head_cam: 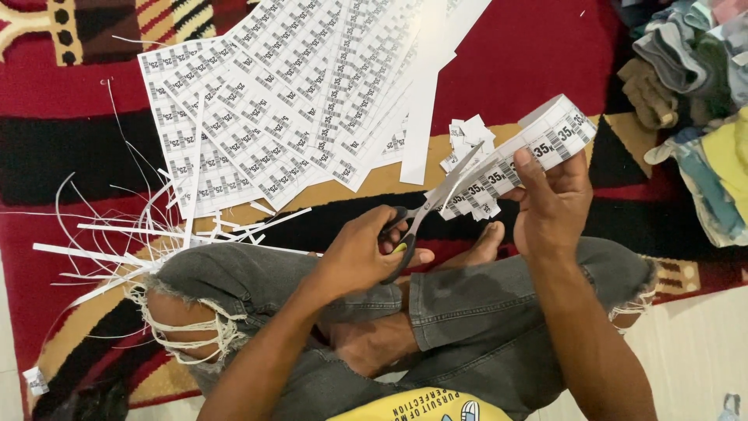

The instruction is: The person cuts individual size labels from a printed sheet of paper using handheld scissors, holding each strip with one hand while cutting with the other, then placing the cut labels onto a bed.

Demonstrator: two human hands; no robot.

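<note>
Fingers of the left hand (366, 253) are threaded through the scissors (425, 214) handles, blades parted around the label strip (538, 148). Right hand (549, 199) fingers pinch that strip, holding it up above the knees. Looks like mid-cut: single tags being snipped off the strip. Next snip probably needs the blades lined up on the gap between two printed tags. Cut tags (467, 140) lie piled at the carpet (545, 54) middle, printed sheets (288, 93) fanned toward its far edge, thin paper trimmings (140, 242) curling at the left edge. Paper stiff, matte; carpet woven, red-patterned. Folded clothes (693, 86) at right edge.
</note>
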